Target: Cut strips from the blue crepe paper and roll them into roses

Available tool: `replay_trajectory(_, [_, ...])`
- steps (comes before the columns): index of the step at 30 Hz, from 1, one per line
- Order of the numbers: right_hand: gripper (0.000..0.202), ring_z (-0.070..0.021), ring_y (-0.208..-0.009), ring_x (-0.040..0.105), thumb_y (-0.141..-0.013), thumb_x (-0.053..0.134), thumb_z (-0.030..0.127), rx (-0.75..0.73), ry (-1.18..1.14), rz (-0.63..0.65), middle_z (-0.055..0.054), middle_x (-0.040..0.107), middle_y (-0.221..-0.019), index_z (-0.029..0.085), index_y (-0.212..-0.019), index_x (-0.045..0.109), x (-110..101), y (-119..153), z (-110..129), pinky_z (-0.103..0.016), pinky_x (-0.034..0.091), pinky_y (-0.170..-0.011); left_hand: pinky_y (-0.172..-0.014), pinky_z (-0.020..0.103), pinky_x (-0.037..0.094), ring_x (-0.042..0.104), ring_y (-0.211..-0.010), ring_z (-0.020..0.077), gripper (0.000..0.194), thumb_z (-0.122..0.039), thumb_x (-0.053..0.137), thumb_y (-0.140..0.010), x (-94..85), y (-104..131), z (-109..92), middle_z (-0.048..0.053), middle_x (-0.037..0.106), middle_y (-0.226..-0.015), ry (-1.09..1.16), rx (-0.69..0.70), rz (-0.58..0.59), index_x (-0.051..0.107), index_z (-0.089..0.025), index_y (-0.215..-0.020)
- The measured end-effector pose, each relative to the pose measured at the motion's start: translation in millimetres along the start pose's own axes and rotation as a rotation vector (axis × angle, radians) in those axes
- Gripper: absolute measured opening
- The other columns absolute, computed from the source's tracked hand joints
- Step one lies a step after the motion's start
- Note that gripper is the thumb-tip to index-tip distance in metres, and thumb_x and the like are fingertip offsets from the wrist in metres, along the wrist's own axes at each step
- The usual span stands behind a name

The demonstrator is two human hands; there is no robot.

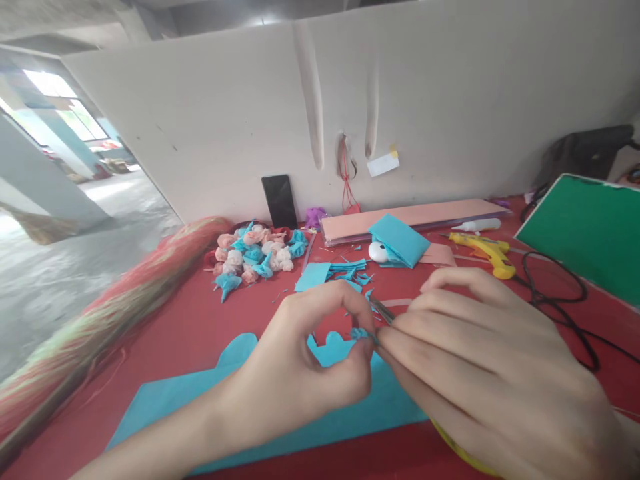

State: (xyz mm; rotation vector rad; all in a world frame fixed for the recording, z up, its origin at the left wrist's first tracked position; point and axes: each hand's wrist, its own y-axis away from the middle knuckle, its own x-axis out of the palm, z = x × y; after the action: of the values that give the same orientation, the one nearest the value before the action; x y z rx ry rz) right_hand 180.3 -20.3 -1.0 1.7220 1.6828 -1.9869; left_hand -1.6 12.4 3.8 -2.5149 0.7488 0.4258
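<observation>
Between its thumb and index finger, my left hand [305, 353] pinches a small crumpled blue paper piece [361, 335]. My right hand [480, 353] is closed close beside it, its fingertips meeting the piece. Metal blades [383, 311] stick out past the right fingers, and a yellow curved edge [460, 450] shows under that hand, so it seems to hold scissors. A large blue sheet [175, 407] lies below both hands. Cut blue strips [350, 268] and scraps are scattered beyond them.
Paper flowers [253, 253] in blue, pink and white are heaped at back left. A phone [280, 201] leans on the panel. Behind the hands lie a folded blue packet [400, 240], a pink strip [415, 217], a yellow glue gun [487, 252], black cable [555, 300] and a green board [590, 233].
</observation>
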Motion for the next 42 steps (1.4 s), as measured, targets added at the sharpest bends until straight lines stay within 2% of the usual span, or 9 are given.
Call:
replay_trajectory(3, [0.023,-0.0154,-0.062,0.052,-0.084,0.047,0.003,0.000,-0.009,-0.036,0.001,0.061,-0.064,0.016,-0.072,0.062,1,1,0,-0.039,0.040,-0.075,-0.067,0.018,0.045,0.054,-0.073,0.0083,0.021,0.000,0.052,-0.072,-0.2,0,0,-0.007,0.058,-0.077,0.012,-0.002,0.017,0.054,-0.020,-0.079])
replay_trajectory(8, [0.026,-0.0154,-0.061,0.053,-0.085,0.043,0.003,-0.025,0.015,-0.014,0.001,0.061,-0.063,0.016,-0.074,0.062,0,1,1,-0.040,0.041,-0.073,-0.068,0.019,0.046,0.053,-0.073,0.0090,0.024,0.002,0.051,-0.070,-0.7,-2,1,-0.006,0.056,-0.077,0.004,0.028,0.063,0.052,-0.020,-0.080])
replay_trajectory(12, [0.029,-0.0153,-0.061,0.052,-0.084,0.043,0.002,-0.074,0.050,0.044,0.002,0.059,-0.061,0.018,-0.068,0.061,1,1,2,-0.040,0.039,-0.070,-0.069,0.022,0.047,0.051,-0.071,0.0103,0.023,0.002,0.047,-0.068,-1.0,-4,2,-0.004,0.054,-0.075,-0.025,0.105,0.104,0.047,-0.019,-0.077])
replay_trajectory(18, [0.033,-0.0148,-0.057,0.050,-0.083,0.042,-0.001,-0.085,0.040,0.004,0.003,0.057,-0.058,0.018,-0.063,0.060,1,1,3,-0.039,0.038,-0.067,-0.068,0.024,0.047,0.050,-0.070,0.0116,0.024,0.004,0.048,-0.066,-1.5,-7,5,-0.001,0.053,-0.075,-0.016,0.210,0.127,0.046,-0.018,-0.077])
replay_trajectory(26, [0.028,-0.0142,-0.055,0.049,-0.080,0.045,0.001,-0.060,0.013,0.037,0.003,0.058,-0.058,0.018,-0.064,0.060,0,0,5,-0.038,0.038,-0.066,-0.068,0.027,0.048,0.051,-0.069,0.0144,0.025,0.003,0.047,-0.063,-6.2,-9,4,0.001,0.055,-0.072,-0.068,0.355,0.125,0.050,-0.019,-0.075])
replay_trajectory(29, [0.027,-0.0135,-0.054,0.049,-0.081,0.044,0.002,-0.011,-0.030,-0.012,0.003,0.058,-0.058,0.018,-0.066,0.060,-2,-1,5,-0.037,0.039,-0.066,-0.070,0.030,0.049,0.052,-0.071,0.0156,0.025,0.001,0.047,-0.064,-7.4,-8,3,0.002,0.055,-0.073,-0.082,0.395,0.129,0.050,-0.018,-0.078])
replay_trajectory(33, [0.027,-0.0144,-0.059,0.056,-0.085,0.046,0.007,0.050,-0.098,-0.054,0.001,0.062,-0.061,0.017,-0.066,0.063,-3,-2,6,-0.036,0.043,-0.072,-0.076,0.033,0.050,0.055,-0.076,0.0166,0.027,0.001,0.047,-0.063,-8.0,-8,3,0.003,0.056,-0.076,-0.094,0.429,0.122,0.051,-0.018,-0.082])
replay_trajectory(37, [0.033,-0.0139,-0.056,0.056,-0.085,0.045,0.006,0.089,-0.162,-0.102,0.000,0.062,-0.057,0.017,-0.060,0.062,0,-6,5,-0.034,0.045,-0.071,-0.075,0.032,0.050,0.056,-0.074,0.0165,0.028,0.000,0.048,-0.061,-7.3,-9,5,0.002,0.056,-0.074,-0.135,0.478,0.080,0.051,-0.019,-0.081])
replay_trajectory(42, [0.038,-0.0133,-0.054,0.056,-0.089,0.043,0.010,0.109,-0.178,-0.120,0.000,0.060,-0.054,0.017,-0.058,0.063,0,-9,5,-0.032,0.047,-0.069,-0.092,0.041,0.044,0.054,-0.068,0.0159,0.026,-0.003,0.053,-0.061,-4.9,-6,2,0.000,0.055,-0.072,-0.243,0.486,0.028,0.050,-0.021,-0.080])
